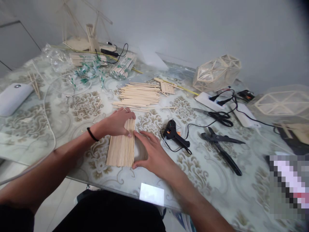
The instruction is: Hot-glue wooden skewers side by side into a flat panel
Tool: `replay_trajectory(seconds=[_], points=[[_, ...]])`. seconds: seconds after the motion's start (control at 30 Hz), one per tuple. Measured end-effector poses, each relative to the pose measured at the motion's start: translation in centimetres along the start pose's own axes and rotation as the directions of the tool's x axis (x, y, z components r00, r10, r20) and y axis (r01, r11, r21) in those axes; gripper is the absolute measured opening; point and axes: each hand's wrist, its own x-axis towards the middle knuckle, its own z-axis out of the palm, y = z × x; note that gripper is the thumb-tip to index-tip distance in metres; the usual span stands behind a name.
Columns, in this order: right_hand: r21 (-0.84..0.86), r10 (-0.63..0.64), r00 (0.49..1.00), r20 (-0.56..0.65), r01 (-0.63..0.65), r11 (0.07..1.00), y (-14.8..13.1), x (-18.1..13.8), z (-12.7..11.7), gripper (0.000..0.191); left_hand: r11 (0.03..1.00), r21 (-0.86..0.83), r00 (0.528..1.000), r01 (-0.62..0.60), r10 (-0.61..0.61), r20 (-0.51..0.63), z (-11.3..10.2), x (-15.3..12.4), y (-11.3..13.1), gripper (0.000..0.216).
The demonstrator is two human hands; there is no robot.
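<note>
Near the front edge of the table (212,201) lies a stick panel (119,151), the left hand (116,124) over its far end, thumb parted from fingers, the right hand (154,154) spreading thumb and forefinger alongside.

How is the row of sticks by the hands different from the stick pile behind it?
The row of sticks lies flat and neat, side by side; the stick pile looks messy, with uneven ends. The row's sticks point away from the person, while the pile's run roughly left to right. Both are thin, pale sticks on the same patterned table.
</note>
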Motion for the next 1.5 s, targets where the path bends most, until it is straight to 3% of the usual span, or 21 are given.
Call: replay_trajectory(seconds=[0.27,0.7,0.9,1.5], points=[[0.007,0.015,0.999,0.039,-0.016,1.000,0.2,-0.2,-0.4,0.118,0.999,0.012,0.999,-0.031,0.031,0.011,-0.1,-0.1,-0.3,0.066],[0.052,0.059,0.996,0.071,-0.063,0.997,-0.5,-0.3,-0.8,0.103,0.999,0.028,1.000,-0.023,0.023,-0.003,-0.1,0.0,-0.1,0.066],[0.049,-0.036,0.999,0.015,0.036,0.998,-0.7,-0.5,-0.4,0.099,1.000,0.027,1.000,0.005,-0.005,0.001,-0.2,0.0,0.5,0.062],[0.113,0.064,0.998,0.011,-0.065,0.991,0.1,0.0,-0.6,0.109,1.000,0.015,1.000,0.001,-0.001,-0.008,-0.6,-0.5,0.9,0.060]])
